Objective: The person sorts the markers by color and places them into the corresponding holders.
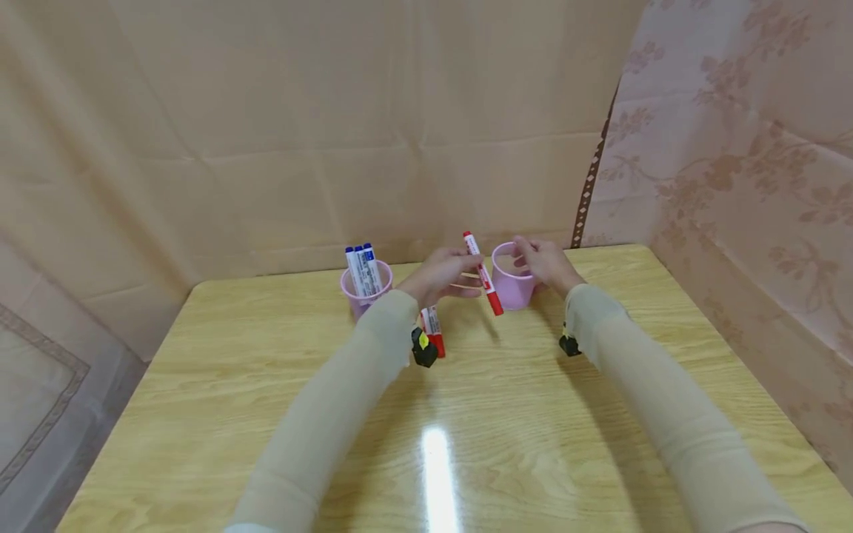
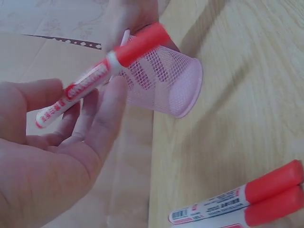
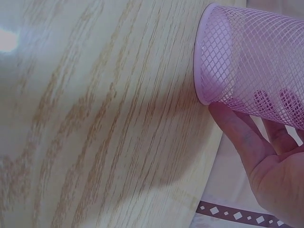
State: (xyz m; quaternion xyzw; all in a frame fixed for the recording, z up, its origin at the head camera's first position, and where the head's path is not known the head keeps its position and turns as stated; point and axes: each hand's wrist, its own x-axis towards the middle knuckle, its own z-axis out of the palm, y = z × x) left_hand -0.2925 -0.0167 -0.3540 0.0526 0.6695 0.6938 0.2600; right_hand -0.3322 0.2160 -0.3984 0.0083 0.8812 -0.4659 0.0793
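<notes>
My left hand (image 1: 441, 274) pinches a red-capped white marker (image 1: 489, 284) between thumb and fingers, holding it tilted above the table just left of a pink mesh pen cup (image 1: 514, 292). In the left wrist view the red cap (image 2: 142, 45) overlaps that cup. The right hand (image 1: 548, 265) holds the cup's far right side near its rim. The right wrist view has the cup (image 3: 228, 57) standing on its base, fingers (image 3: 242, 135) curved along the mesh. Below the left hand, two more red-capped markers (image 2: 213, 209) lie side by side on the table, partly hidden in the head view.
Left of the left hand stands a second pink pen cup (image 1: 358, 306) with several blue-capped markers (image 1: 360, 271) upright in it. The wooden table (image 1: 253, 370) ends at a beige curtain (image 1: 280, 200) behind the cups. A floral cloth (image 1: 746, 163) hangs at the right.
</notes>
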